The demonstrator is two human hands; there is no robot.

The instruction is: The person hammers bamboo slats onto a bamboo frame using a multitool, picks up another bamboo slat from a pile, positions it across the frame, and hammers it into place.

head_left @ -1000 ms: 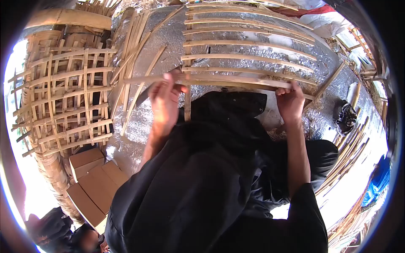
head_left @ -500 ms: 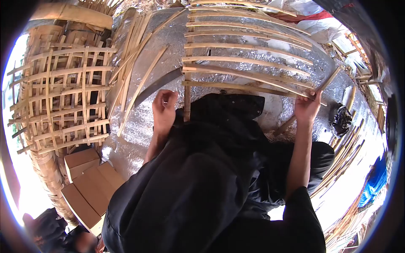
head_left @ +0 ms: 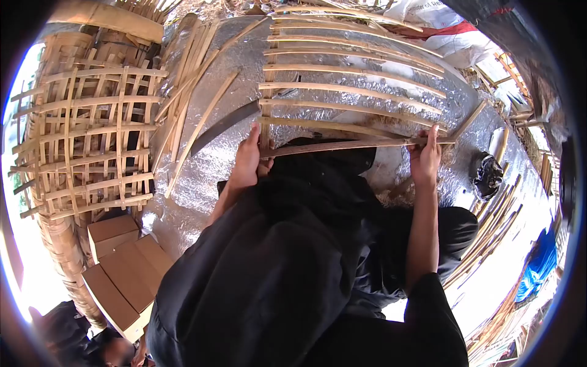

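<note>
A long bamboo strip [head_left: 342,146] lies crosswise in front of my body. My left hand [head_left: 249,160] is closed on its left end, beside an upright bamboo slat. Its right end is pinched in my right hand [head_left: 424,156], near a slanted stick [head_left: 469,124]. Beyond it, several pale strips [head_left: 348,88] lie in roughly parallel rows, their left ends over the upright slat [head_left: 265,116]. A dark flat blade-like piece [head_left: 225,127] lies left of the rows.
A woven bamboo lattice [head_left: 98,134] leans at the left, with cardboard boxes [head_left: 125,275] below. Loose strips [head_left: 189,79] lie beside it. A black plastic bundle [head_left: 488,175] and thin sticks [head_left: 489,229] are at the right. Another person [head_left: 67,333] is at the lower left.
One strip that was held a second ago now lies in the rows. Both hands have come nearer my body with a darker strip between them; my left hand, empty half a second ago, has closed on it.
</note>
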